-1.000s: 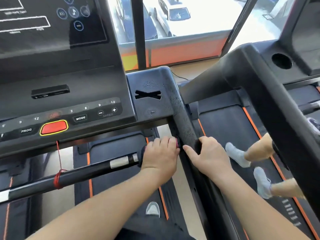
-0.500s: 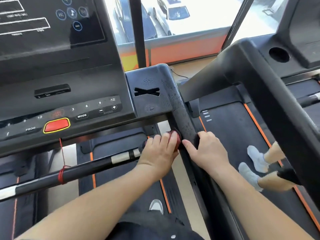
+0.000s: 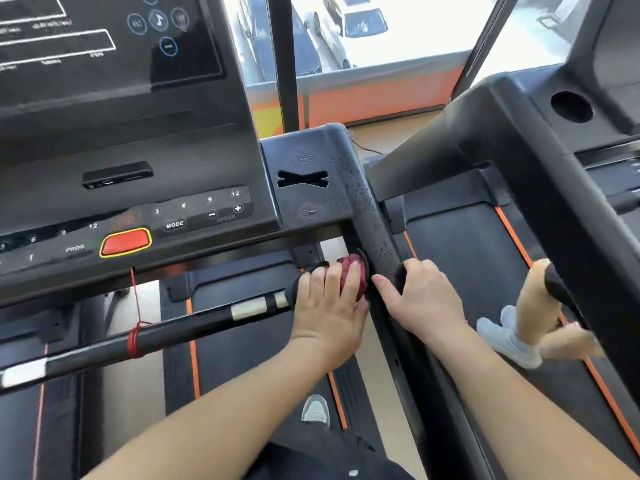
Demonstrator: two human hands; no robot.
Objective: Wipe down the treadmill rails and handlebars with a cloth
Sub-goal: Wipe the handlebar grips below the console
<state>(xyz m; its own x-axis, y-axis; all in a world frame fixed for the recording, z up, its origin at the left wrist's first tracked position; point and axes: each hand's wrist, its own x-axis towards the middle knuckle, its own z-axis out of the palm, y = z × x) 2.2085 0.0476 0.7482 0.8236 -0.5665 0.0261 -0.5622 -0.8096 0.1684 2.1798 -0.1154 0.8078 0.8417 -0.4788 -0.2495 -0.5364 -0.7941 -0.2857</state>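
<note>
Handlebar (image 3: 166, 332): black cross bar with pale bands. It runs from the left edge, rising slightly rightward, below the console, and its right end is under the left hand.
Console (image 3: 131, 133): dark panel at upper left with a dim screen, a row of speed numbers, and MODE and PROG keys.
Stop button (image 3: 126, 242): red with a yellow border, on the console's lower strip.
Red cord (image 3: 133, 337): hangs from under the console and is wound round the handlebar.
Left hand (image 3: 329, 306): palm down on the right end of the handlebar, fingers together and curled over the cloth, holding it against the bar.
Cloth (image 3: 351, 271): dark red and bunched. It sits at the joint of handlebar and side rail, partly covered by the fingers and touching both.
Shoe (image 3: 315, 408): the wearer's grey toe, on the belt below the arms.
Side rail (image 3: 375, 233): black, speckled with droplets, sloping down from the console corner.
Right hand (image 3: 422, 299): fingers wrapped over the side rail, thumb stretched left toward the cloth, just beside it.
Neighbouring treadmill (image 3: 467, 254): black belt with orange edging, right of the rail.
Feet (image 3: 509, 337): another person's pale shoes on that belt, blurred.
Cup holder (image 3: 571, 107): round recess at upper right.
</note>
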